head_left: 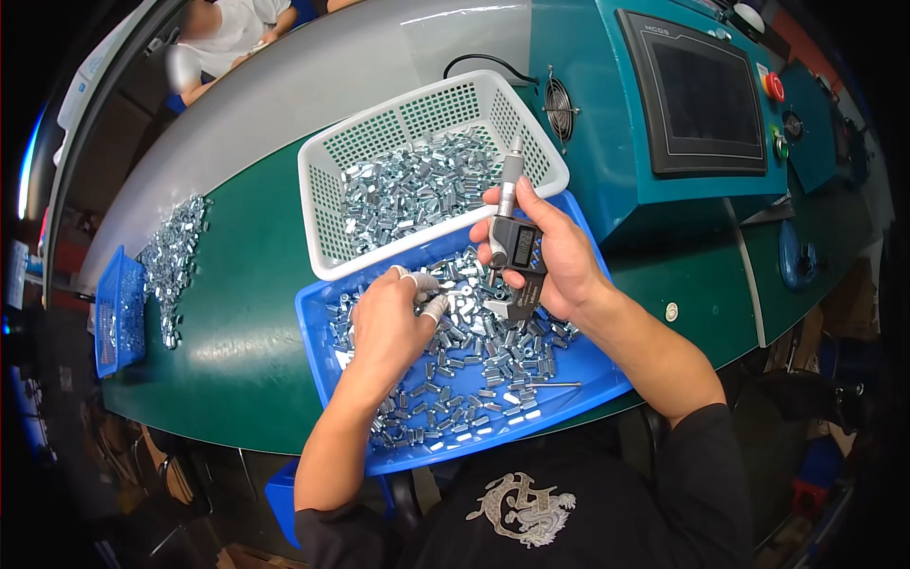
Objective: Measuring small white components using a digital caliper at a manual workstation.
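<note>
My right hand (559, 251) is closed around a digital micrometer (519, 245), its thimble pointing up and away and its frame hanging above the parts. My left hand (391, 318), with white finger cots on some fingertips, reaches over the same parts. Its fingers are bent together, and what they pinch, if anything, is hidden. Below both hands, a blue tray (569, 384) holds many small, shiny metal hex parts (455, 417). A thin metal rod (550, 384) lies among them, toward the tray's right side.
A white perforated basket (318, 213) with more hex parts stands behind the tray on the green table (246, 370). At left are a loose heap of parts (175, 256) and a small blue basket (106, 318). A teal machine (588, 114) with a screen (701, 95) stands at right. Another person (223, 38) sits across.
</note>
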### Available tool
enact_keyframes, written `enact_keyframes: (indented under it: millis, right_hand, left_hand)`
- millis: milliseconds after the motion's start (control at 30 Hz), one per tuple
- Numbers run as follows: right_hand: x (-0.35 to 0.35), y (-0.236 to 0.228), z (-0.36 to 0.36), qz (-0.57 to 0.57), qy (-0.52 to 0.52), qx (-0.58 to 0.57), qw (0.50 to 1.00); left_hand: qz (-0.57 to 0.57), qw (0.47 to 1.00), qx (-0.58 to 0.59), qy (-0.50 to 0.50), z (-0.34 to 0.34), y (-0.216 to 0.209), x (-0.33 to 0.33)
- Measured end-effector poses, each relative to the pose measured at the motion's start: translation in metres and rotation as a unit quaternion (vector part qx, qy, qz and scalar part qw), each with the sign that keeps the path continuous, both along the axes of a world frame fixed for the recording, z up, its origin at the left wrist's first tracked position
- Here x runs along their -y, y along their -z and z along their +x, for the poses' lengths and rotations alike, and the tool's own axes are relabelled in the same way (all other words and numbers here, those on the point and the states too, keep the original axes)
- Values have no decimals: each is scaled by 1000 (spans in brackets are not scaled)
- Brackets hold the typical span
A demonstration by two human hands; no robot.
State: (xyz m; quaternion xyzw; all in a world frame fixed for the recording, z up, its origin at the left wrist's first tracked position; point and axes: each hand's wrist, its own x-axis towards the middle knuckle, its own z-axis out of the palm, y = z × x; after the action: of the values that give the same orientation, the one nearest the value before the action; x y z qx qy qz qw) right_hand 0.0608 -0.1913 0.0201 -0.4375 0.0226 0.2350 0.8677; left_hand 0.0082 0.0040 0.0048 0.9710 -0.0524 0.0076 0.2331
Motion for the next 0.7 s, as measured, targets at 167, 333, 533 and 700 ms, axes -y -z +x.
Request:
enact_keyframes:
  millis: [167, 333, 533, 700]
  right_hand:
    - [-2, -2, 0, 0, -2, -3, 1000]
    - [-3, -2, -2, -6, 0, -19, 1000]
    - [-2, 0, -3, -6, 2, -16, 1000]
    - [-1, -1, -4, 8, 0, -4, 1000]
  left_hand:
    - [39, 999, -16, 19, -3, 7, -4]
    - [-3, 998, 41, 40, -5, 9, -2]
    - [-436, 888, -146, -10, -4, -2, 5]
    - [-507, 851, -135, -14, -7, -2, 13]
